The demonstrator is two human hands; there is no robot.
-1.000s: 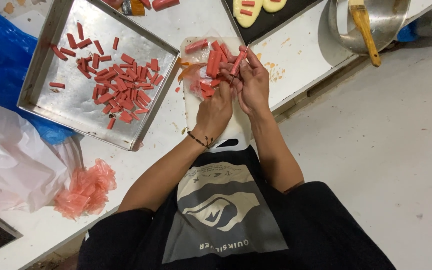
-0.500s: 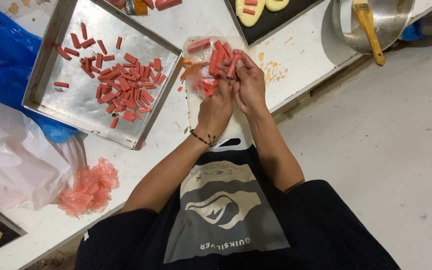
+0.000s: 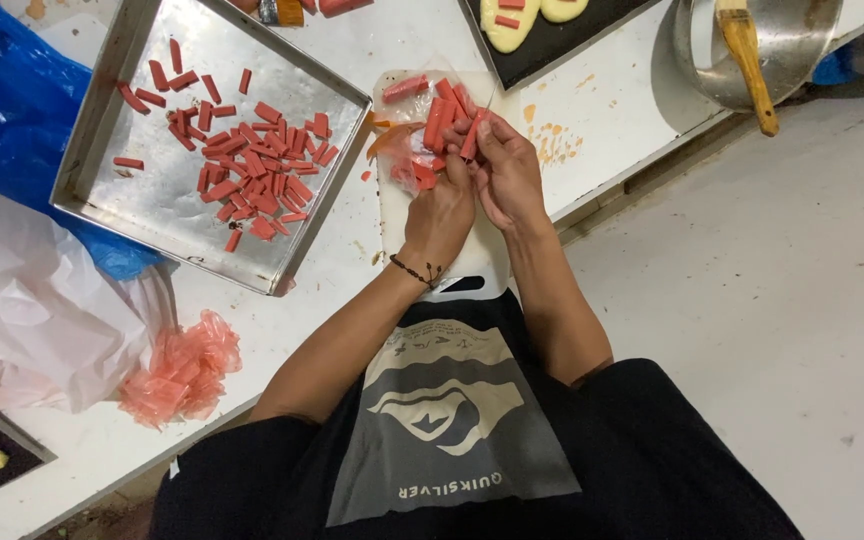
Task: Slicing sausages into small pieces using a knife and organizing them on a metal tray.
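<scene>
Both hands meet over a white cutting board (image 3: 482,262) at the table's edge. My right hand (image 3: 505,172) pinches a red sausage stick (image 3: 471,140) upright at its fingertips. My left hand (image 3: 440,212) touches the same stick from the left, its fingers by a clear wrapper (image 3: 404,160). More red sausage pieces (image 3: 439,112) lie on the board just beyond the hands. A thin knife blade seems to poke up near the right fingers, too slim to be sure.
A metal tray (image 3: 142,200) with several cut red pieces sits left of the board. Crumpled pink wrappers (image 3: 174,370) lie near the front edge. A blue bag (image 3: 7,110) and white bag (image 3: 22,310) fill the left. A metal bowl with brush (image 3: 752,50) stands far right.
The hands have stayed over the board, working the sausage stick with small finger movements. The view has shifted slightly.
</scene>
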